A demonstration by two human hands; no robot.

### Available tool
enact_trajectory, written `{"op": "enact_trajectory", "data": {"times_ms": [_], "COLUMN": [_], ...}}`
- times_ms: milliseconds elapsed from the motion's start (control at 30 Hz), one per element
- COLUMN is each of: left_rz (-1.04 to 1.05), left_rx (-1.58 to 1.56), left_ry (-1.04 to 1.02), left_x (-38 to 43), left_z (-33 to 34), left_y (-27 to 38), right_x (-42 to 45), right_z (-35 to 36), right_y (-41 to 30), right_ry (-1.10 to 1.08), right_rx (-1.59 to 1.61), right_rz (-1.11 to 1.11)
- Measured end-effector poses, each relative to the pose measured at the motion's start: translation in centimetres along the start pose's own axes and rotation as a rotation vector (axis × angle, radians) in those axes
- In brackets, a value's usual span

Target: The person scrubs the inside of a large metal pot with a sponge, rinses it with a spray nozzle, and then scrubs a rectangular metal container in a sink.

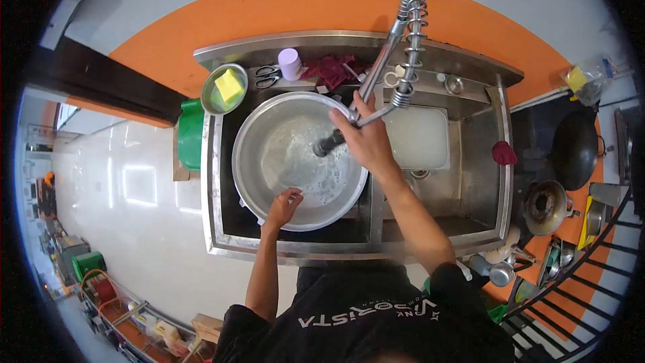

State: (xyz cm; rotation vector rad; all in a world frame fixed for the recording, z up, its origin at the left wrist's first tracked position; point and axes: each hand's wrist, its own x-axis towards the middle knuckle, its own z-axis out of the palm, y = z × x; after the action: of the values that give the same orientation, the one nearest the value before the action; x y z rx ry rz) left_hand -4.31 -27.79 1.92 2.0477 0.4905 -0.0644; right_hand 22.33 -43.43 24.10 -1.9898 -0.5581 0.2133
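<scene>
A large round metal basin [247, 171] rests over the left sink bay, with cloudy, bubbly water inside. My right hand [365, 136] is at the spring-neck faucet [414, 55], its thumb and fingers around the metal pipe just above the black spray head [327, 143]. The spray head points into the basin. Over the basin's near inner side hangs my left hand [285, 206], fingers slightly curled and holding nothing. Whether its fingertips touch the water cannot be told.
A metal bowl [205, 96] with a yellow sponge [229, 85], scissors [267, 78], a lilac container [289, 64] and a dark red cloth [332, 71] line the back ledge. The right bay holds a rectangular tub [418, 136] of cloudy liquid. Pans [577, 151] stand far right.
</scene>
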Motion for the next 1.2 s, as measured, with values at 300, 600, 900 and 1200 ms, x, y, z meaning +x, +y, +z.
{"op": "enact_trajectory", "data": {"times_ms": [300,600,900,1200], "left_rz": [-0.129,0.019,-0.665,-0.464], "left_rx": [-0.004,-0.027,-1.561,-1.987], "left_ry": [-0.138,-0.117,0.11,0.101], "left_x": [1.6,7.3,15.0,20.5], "left_z": [1.1,0.4,1.7,5.9], "left_y": [-1.1,3.8,8.8,9.0], "right_x": [5.5,9.8,7.3,5.0], "right_z": [8.2,2.4,-1.3,5.2], "right_y": [-2.1,-2.9,-0.5,15.6], "right_ry": [0.031,-0.661,-0.704,0.116], "right_rx": [-0.053,-0.051,0.143,1.109], "right_rz": [-0.122,0.015,-0.046,0.587]}}
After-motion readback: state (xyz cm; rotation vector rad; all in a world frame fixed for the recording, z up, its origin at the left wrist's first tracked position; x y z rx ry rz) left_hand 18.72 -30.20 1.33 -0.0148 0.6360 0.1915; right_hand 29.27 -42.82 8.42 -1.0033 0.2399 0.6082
